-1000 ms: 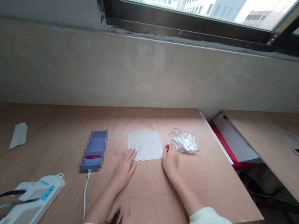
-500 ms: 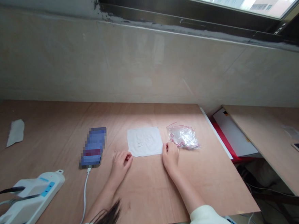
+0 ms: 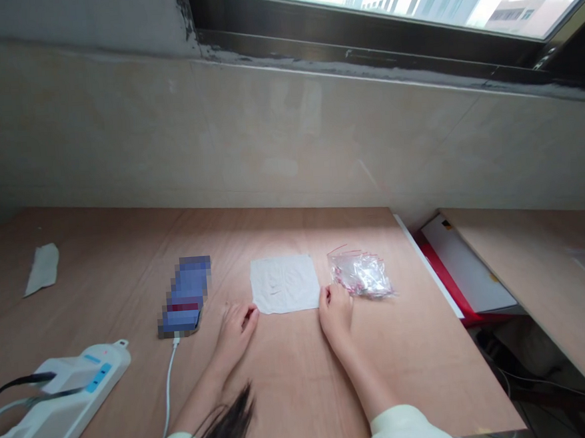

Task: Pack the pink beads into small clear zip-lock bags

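A white paper tissue [image 3: 284, 284] lies unfolded and flat on the wooden table. My left hand [image 3: 237, 326] rests by its lower left corner, fingers loosely curled, with nothing visible in them. At the tissue's lower right corner my right hand [image 3: 335, 309] rests in a loose fist, and no object shows in it. Both hands are at the tissue's edges; whether the fingertips touch it I cannot tell. Just beyond my right hand lies a pile of clear plastic zip bags [image 3: 361, 273] with red seal lines.
A phone [image 3: 185, 296] with a white charging cable [image 3: 169, 388] lies left of my hands. A white power strip [image 3: 79, 394] with plugs stands at the lower left. A folded tissue [image 3: 43, 268] lies far left. A second table [image 3: 535, 255] stands right, past a gap.
The view has tilted slightly, so everything sits a little lower in the picture. Both hands stay by the tissue's corners, and the tissue and bags lie as before.
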`<state>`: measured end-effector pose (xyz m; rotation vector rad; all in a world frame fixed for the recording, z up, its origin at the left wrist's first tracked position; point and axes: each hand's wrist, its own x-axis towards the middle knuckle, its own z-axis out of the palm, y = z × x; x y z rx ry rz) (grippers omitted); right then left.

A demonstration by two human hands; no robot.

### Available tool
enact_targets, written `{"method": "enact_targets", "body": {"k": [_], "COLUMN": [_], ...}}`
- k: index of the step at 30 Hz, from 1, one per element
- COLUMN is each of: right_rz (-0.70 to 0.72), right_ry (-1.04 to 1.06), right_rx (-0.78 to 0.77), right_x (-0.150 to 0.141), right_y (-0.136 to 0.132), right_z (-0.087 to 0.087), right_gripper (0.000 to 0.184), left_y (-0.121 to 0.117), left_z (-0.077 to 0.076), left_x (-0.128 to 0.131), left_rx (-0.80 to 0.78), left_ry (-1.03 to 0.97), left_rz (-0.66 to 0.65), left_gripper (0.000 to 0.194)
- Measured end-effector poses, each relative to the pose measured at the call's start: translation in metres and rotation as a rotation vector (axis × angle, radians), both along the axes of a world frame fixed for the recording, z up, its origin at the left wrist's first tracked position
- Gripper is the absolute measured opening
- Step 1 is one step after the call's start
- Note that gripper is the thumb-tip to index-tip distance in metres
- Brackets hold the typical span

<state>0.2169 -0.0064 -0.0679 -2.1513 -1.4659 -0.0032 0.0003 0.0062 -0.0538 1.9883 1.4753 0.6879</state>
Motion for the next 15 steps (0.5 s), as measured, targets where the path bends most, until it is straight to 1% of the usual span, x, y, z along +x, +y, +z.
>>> {"method": "enact_targets", "body": {"k": [5, 15], "right_rz": [-0.012, -0.018], "right_ry": [-0.013, -0.029], "right_rx": [0.0, -0.028], "right_x": [-0.0011, -0.0014], "right_y": [-0.0001, 0.0002], "right_z": [-0.0002, 0.0025], "right_gripper": [0.023, 0.022], "left_y": [-0.0007, -0.0001], "left_z": [0.0014, 0.0015], "left_x": [0.0004, 0.0014], "left_rx": [0.002, -0.014], "left_ry": [-0.03, -0.026], "left_rz": [0.014, 0.007], "left_gripper": [0.021, 0.02]}}
